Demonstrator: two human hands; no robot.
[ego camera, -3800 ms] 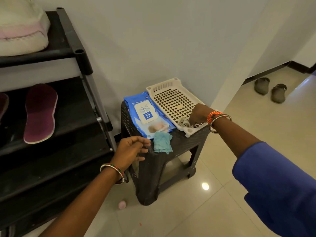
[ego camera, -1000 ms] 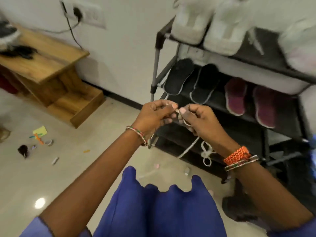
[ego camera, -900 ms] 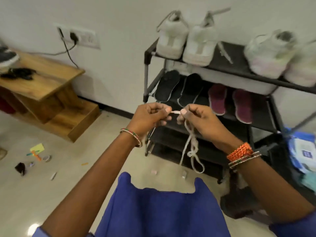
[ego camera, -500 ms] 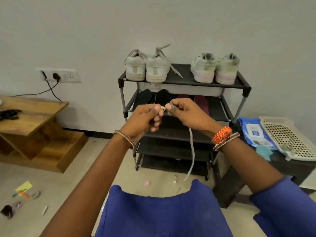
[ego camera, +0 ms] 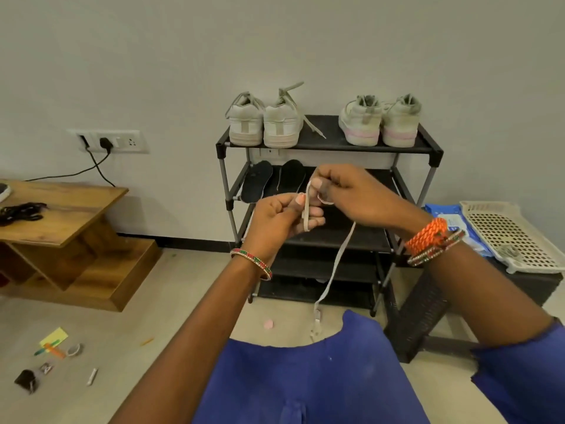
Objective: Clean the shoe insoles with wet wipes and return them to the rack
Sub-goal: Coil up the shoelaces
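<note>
My left hand (ego camera: pixel 282 221) and my right hand (ego camera: pixel 351 194) are raised in front of the black shoe rack (ego camera: pixel 330 142), and both pinch a white shoelace (ego camera: pixel 334 267) whose long end hangs down toward the floor. Two dark insoles (ego camera: pixel 272 179) lie on the rack's second shelf, left side. The maroon insoles are hidden behind my hands. A blue wet wipes pack (ego camera: pixel 452 218) lies on the black stool (ego camera: pixel 428 304) at the right.
Two pairs of white sneakers (ego camera: pixel 263 123) (ego camera: pixel 380 120) stand on the rack's top shelf. A cream perforated tray (ego camera: pixel 513 237) sits on the stool. A wooden side table (ego camera: pixel 61 228) stands at left; small litter (ego camera: pixel 52 350) dots the floor.
The view has pulled back from the rack. My hands have drawn the lace out: its bundled loops are gone and one long end now hangs straight down.
</note>
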